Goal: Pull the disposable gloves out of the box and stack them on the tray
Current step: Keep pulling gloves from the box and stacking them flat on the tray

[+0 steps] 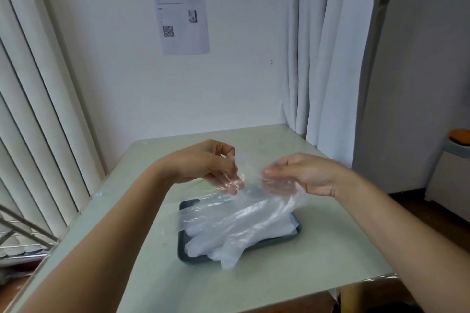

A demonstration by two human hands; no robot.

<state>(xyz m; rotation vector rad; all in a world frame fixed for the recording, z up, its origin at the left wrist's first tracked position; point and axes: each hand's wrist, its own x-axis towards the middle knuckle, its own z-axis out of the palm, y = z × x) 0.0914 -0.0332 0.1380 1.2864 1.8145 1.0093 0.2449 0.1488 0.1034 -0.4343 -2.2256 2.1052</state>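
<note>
A thin, clear plastic glove (256, 202) hangs between the two hands above the middle of the surface (335, 249). It is crinkled, see-through and faintly milky where it folds. Its upper edge is gathered at the hands and its lower part drapes down onto the pile of gloves (229, 232) below.

The left hand (203, 164) is raised, with its fingers (229, 185) curled and pinching the film; the fingertips show pink through the plastic. The right hand (305, 175) faces it close by, palm turned inward. Its fingers (274, 183) are bent and wrapped in the same film, gripping it.

The pile lies on a dark grey tray (183, 256) with rounded corners, set askew to the edges of the surface and about midway between its far and near edges. The gloves there are the same clear film, layered so that they look whitish, with their finger ends pointing toward the near left. One finger end hangs over the tray's near rim onto the surface. The surface itself is pale green and glossy.

On the wall beyond the far edge hangs a paper sheet (183, 15) with a QR code (168, 31) and a small photo. Its lines of print are too small and faint to read. I can make out no brand or label on the gloves or the tray.
</note>
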